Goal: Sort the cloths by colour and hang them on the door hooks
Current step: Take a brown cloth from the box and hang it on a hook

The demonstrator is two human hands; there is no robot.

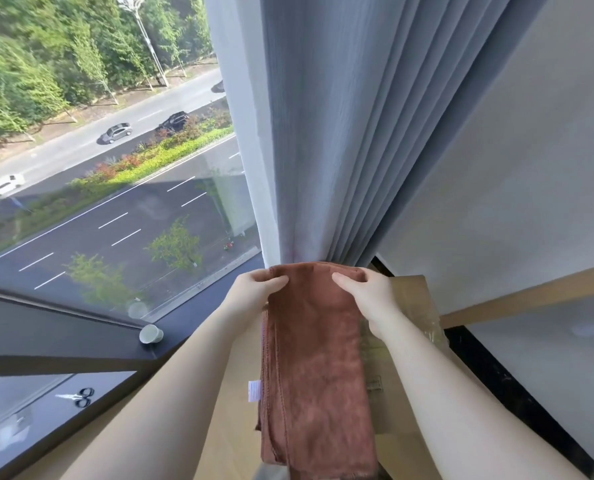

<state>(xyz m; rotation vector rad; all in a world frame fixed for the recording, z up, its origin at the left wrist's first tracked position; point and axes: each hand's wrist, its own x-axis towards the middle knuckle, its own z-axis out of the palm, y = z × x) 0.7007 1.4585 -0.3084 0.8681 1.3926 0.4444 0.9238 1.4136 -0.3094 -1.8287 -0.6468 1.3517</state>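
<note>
Left half is a big window (98, 168) looking down from high up on a road w/ cars, a hedge strip and trees. A grey curtain (340, 133) hangs in the centre, its pleats gathered and narrowing down to just behind the cloth's top edge. The pale wall (531, 168) takes the right side. A wooden rail (531, 296) slants across it, and a black skirting (496, 375) runs along its foot.

A dark frame (63, 341) runs under the glass at near left. Pale wood floor (233, 427) shows between the left forearm and the cloth.

The cloth (316, 358) is brown and folded lengthwise, held up at centre in front of the curtain's foot. It hangs straight down from both hands and out of the bottom of the view. It hides part of a cardboard box (413, 299) just to its right. The right forearm covers more of that box, so its full shape can't be told.

The left hand (254, 289) pinches the cloth's top left corner: thumb lies over the near face, fingers go behind, out of sight. The right hand (368, 296) grasps the top right corner the same way.

Scissors (80, 397) lie at near left on the dark surface below the frame. A small pale round thing (151, 334) — cup or knob, can't tell — sits on the frame near the left forearm. A white label (254, 390) sticks out from the cloth's left edge, about halfway down.
</note>
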